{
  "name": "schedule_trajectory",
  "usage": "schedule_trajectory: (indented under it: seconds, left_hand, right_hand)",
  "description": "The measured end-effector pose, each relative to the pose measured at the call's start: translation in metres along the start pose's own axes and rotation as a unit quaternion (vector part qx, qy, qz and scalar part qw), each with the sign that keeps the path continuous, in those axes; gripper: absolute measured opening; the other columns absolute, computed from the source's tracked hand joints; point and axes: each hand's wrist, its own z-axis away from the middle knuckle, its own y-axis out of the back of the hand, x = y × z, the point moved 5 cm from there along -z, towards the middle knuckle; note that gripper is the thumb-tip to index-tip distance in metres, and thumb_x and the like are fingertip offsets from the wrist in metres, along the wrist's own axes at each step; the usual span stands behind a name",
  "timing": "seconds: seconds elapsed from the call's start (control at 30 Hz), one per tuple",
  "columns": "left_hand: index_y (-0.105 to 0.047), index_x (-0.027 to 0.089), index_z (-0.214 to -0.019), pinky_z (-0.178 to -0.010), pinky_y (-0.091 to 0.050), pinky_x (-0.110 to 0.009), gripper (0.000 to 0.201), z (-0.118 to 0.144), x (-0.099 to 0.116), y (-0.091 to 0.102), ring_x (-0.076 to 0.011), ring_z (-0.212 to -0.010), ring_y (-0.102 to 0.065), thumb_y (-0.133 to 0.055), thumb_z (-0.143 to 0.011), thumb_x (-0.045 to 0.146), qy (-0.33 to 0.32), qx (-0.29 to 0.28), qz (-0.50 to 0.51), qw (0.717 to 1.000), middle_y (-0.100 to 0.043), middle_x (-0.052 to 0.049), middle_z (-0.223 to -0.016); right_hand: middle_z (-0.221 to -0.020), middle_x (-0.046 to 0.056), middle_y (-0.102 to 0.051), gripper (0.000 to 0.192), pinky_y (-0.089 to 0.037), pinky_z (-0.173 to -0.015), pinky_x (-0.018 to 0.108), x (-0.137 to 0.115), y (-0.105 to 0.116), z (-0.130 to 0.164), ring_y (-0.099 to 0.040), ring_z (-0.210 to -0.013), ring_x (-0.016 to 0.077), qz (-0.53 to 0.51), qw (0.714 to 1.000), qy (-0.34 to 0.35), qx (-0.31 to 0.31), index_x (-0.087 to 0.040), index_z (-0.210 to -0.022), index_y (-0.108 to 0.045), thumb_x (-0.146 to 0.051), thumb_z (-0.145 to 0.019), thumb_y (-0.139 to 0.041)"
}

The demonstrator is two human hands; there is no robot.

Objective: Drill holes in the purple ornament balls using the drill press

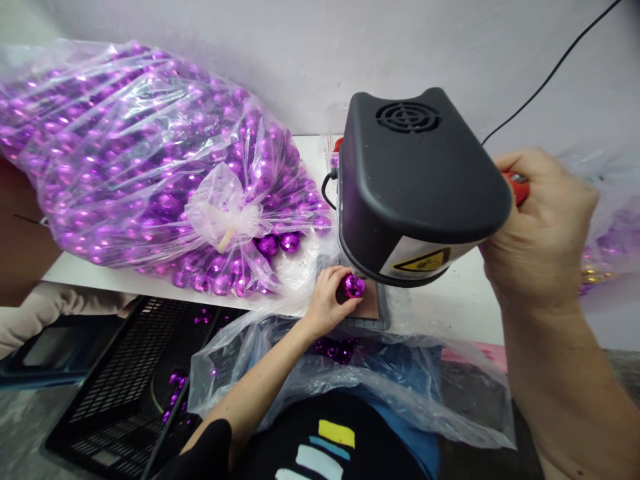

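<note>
Between the fingers of my left hand (330, 299) is a shiny purple faceted ball (355, 285), held over a small board with a grey rim (385, 313) on the white table. My right hand (547, 213) is closed around the red handle (517, 187) on the right side of a black hand press (415, 173). The press has a round vent on top and a yellow warning label. Its bulk hides whatever lies beneath it. Two loose purple balls (289, 242) lie left of my left hand, by the knot of a big bag.
A large tied clear bag (150, 153) of purple balls fills the table's left side. An open plastic bag (400, 393) with purple balls lies across my lap. A black crate (110, 380) stands lower left, near another person's leg (65, 310). A cable (550, 73) runs up the wall.
</note>
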Motion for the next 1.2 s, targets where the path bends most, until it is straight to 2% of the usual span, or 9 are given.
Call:
schedule_trajectory:
  seconds: [0.2, 0.33, 0.53, 0.63, 0.73, 0.87, 1.0, 1.1, 1.2]
  left_hand:
    - [-0.060, 0.022, -0.124, -0.110, -0.043, -0.053, 0.047, 0.001, -0.003, -0.006, -0.0290, -0.117, -0.064, -0.078, -0.083, 0.033, 0.024, -0.001, 0.051, 0.998, -0.072, -0.008, -0.121]
    - [-0.063, 0.022, -0.119, -0.111, -0.043, -0.056, 0.042, 0.002, -0.004, -0.006, -0.0307, -0.117, -0.065, -0.078, -0.084, 0.040, 0.042, 0.009, 0.073, 0.996, -0.073, -0.009, -0.118]
    - [-0.067, 0.021, -0.114, -0.112, -0.043, -0.059, 0.038, 0.003, -0.005, -0.009, -0.0342, -0.122, -0.062, -0.077, -0.085, 0.044, 0.055, 0.013, 0.060, 0.997, -0.071, -0.013, -0.123]
    - [-0.066, 0.020, -0.119, -0.114, -0.042, -0.059, 0.042, 0.003, -0.005, -0.009, -0.0340, -0.124, -0.061, -0.074, -0.087, 0.046, 0.046, 0.002, 0.056, 0.997, -0.071, -0.013, -0.124]
    - [-0.066, 0.020, -0.120, -0.115, -0.042, -0.058, 0.043, 0.003, -0.005, -0.009, -0.0324, -0.120, -0.062, -0.073, -0.088, 0.048, 0.036, -0.001, 0.057, 0.998, -0.071, -0.012, -0.119]
    - [-0.063, 0.020, -0.124, -0.114, -0.044, -0.056, 0.047, 0.004, -0.004, -0.008, -0.0309, -0.119, -0.062, -0.072, -0.089, 0.050, 0.028, 0.017, 0.062, 0.998, -0.070, -0.012, -0.121]
    - [-0.062, 0.021, -0.126, -0.115, -0.044, -0.055, 0.049, 0.005, -0.001, -0.006, -0.0304, -0.122, -0.060, -0.071, -0.090, 0.052, 0.029, 0.015, 0.058, 0.998, -0.070, -0.011, -0.121]
    - [-0.062, 0.021, -0.126, -0.113, -0.045, -0.054, 0.050, 0.005, -0.002, -0.007, -0.0308, -0.123, -0.060, -0.071, -0.089, 0.054, 0.030, 0.019, 0.053, 0.998, -0.069, -0.012, -0.123]
    - [-0.062, 0.022, -0.124, -0.110, -0.048, -0.053, 0.050, 0.005, -0.004, -0.009, -0.0299, -0.118, -0.062, -0.072, -0.088, 0.056, 0.020, 0.023, 0.050, 0.998, -0.069, -0.011, -0.119]
  right_hand:
    - [-0.067, -0.001, -0.051, 0.039, -0.033, -0.056, 0.015, 0.003, -0.002, 0.001, -0.044, -0.064, 0.0016, -0.022, 1.000, -0.003, -0.004, -0.013, -0.081, -0.065, -0.051, -0.083, -0.070]
    - [-0.069, -0.001, -0.052, 0.038, -0.034, -0.058, 0.015, 0.002, 0.000, 0.003, -0.045, -0.067, 0.0017, -0.015, 1.000, -0.001, 0.017, -0.012, -0.080, -0.065, -0.050, -0.083, -0.071]
    - [-0.071, -0.001, -0.051, 0.040, -0.036, -0.062, 0.016, 0.003, -0.001, 0.004, -0.046, -0.069, 0.0008, -0.012, 1.000, 0.002, 0.005, -0.012, -0.081, -0.063, -0.051, -0.086, -0.069]
    - [-0.073, -0.002, -0.052, 0.039, -0.033, -0.061, 0.016, 0.001, 0.002, 0.011, -0.045, -0.068, 0.0006, 0.033, 0.999, 0.033, 0.019, -0.013, -0.084, -0.063, -0.051, -0.090, -0.064]
    - [-0.076, -0.001, -0.057, 0.035, -0.035, -0.060, 0.016, -0.006, 0.008, 0.027, -0.046, -0.066, 0.0003, 0.108, 0.989, 0.093, 0.036, -0.015, -0.089, -0.064, -0.047, -0.096, -0.056]
    - [-0.081, 0.001, -0.065, 0.032, -0.041, -0.062, 0.020, -0.010, 0.018, 0.054, -0.057, -0.069, 0.0037, 0.141, 0.979, 0.139, 0.056, -0.016, -0.084, -0.065, -0.043, -0.097, -0.054]
    - [-0.066, 0.000, -0.058, 0.028, -0.040, -0.055, 0.021, -0.005, 0.022, 0.075, -0.054, -0.060, 0.0051, 0.101, 0.980, 0.174, 0.006, -0.015, -0.076, -0.062, -0.039, -0.091, -0.061]
    - [-0.068, -0.001, -0.059, 0.015, -0.043, -0.054, 0.023, 0.002, 0.025, 0.087, -0.057, -0.062, 0.0076, 0.077, 0.977, 0.199, -0.023, -0.017, -0.083, -0.062, -0.030, -0.086, -0.067]
    - [-0.071, 0.000, -0.060, 0.011, -0.045, -0.057, 0.024, 0.009, 0.025, 0.096, -0.060, -0.069, 0.0094, 0.083, 0.975, 0.201, -0.052, -0.018, -0.082, -0.062, -0.026, -0.085, -0.068]
